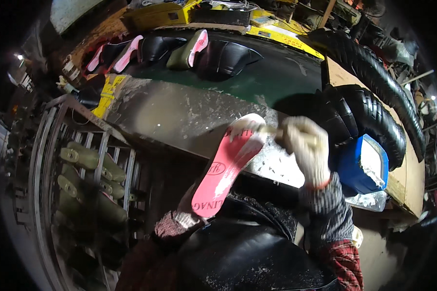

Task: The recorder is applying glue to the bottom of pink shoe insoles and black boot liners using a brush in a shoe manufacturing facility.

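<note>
A pink insole point(226, 165) with dark print is held slanted in front of me, its face up. White paste covers its far end and runs in streaks down one side. My left hand point(183, 213), in a pale glove, grips its near end from below, with the fingers mostly hidden. I cannot tell whether a last sits underneath. In my gloved right hand point(306, 145), blurred by motion, is a thin brush point(271, 130), its tip at the insole's far end. Right of that hand stands a blue tub point(353, 167) of white paste.
Several black shoe uppers point(369, 114) stand in rows on the right. On the green bench point(272, 89) lie more uppers and lasts with pink insoles point(187, 52). A metal rack point(46, 145) at left holds several olive lasts point(80, 154). Yellow boxes point(158, 15) stand behind.
</note>
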The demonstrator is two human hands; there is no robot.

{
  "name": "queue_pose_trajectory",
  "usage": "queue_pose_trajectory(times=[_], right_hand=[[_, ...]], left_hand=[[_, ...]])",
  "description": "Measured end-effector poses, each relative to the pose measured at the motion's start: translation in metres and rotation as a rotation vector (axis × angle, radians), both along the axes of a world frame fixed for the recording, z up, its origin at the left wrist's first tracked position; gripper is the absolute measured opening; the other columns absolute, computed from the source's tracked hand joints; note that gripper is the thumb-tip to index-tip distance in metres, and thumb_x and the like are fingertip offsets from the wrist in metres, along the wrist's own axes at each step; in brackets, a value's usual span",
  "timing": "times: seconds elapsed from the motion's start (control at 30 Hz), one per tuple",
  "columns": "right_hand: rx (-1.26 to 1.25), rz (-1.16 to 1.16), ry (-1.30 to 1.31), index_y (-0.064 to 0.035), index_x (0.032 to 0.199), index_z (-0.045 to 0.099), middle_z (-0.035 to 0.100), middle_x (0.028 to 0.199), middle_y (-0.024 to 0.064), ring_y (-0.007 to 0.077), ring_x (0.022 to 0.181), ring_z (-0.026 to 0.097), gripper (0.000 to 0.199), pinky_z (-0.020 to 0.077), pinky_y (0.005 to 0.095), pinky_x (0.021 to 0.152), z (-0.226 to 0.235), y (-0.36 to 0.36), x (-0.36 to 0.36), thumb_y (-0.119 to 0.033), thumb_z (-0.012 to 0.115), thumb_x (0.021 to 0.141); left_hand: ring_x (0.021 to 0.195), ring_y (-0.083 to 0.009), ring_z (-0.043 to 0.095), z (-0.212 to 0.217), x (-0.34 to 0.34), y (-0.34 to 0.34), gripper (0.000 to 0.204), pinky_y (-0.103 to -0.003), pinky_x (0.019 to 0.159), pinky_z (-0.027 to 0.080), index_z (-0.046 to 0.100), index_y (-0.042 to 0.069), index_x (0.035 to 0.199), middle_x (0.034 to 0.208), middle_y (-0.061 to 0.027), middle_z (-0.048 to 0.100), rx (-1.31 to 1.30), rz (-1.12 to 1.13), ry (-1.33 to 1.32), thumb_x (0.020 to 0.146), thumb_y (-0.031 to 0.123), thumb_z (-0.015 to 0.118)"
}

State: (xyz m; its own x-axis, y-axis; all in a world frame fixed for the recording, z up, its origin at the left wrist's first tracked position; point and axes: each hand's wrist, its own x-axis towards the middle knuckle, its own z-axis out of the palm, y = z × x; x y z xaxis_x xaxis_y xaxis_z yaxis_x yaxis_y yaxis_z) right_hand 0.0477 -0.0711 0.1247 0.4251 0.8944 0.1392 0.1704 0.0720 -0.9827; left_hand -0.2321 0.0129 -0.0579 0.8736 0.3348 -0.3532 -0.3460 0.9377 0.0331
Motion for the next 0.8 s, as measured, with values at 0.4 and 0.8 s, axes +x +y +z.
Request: queue_pose_trajectory(times=[0.4, 0.8], right_hand=[[-0.094, 0.595, 0.229, 0.0076, 0.118, 0.055, 0.065, 0.101, 0.0153, 0.0175, 0.082, 0.068, 0.024, 0.0597, 0.0228, 0.072, 0.013, -0.07, -0.056, -0.004, 0.052, 0.097], [-0.03, -0.023, 0.171, 0.0057, 0.115, 0.062, 0.069, 0.094, 0.0091, 0.0116, 0.083, 0.064, 0.027, 0.0528, 0.0229, 0.072, -0.056, -0.071, 0.022, -0.011, 0.065, 0.093]], left_hand=[[0.109, -0.021, 0.063, 0.015, -0.004, -0.003, 0.05, -0.029, 0.087, 0.057, 0.033, -0.004, 0.142, 0.125, -0.018, 0.058, -0.068, -0.104, -0.128, 0.105, 0.029, 0.033], [0.11, -0.0346, 0.06, 0.003, -0.009, 0.001, 0.072, -0.045, 0.084, 0.054, 0.035, 0.0, 0.143, 0.131, -0.0265, 0.052, -0.403, 0.004, -0.177, 0.094, 0.052, 0.045]])
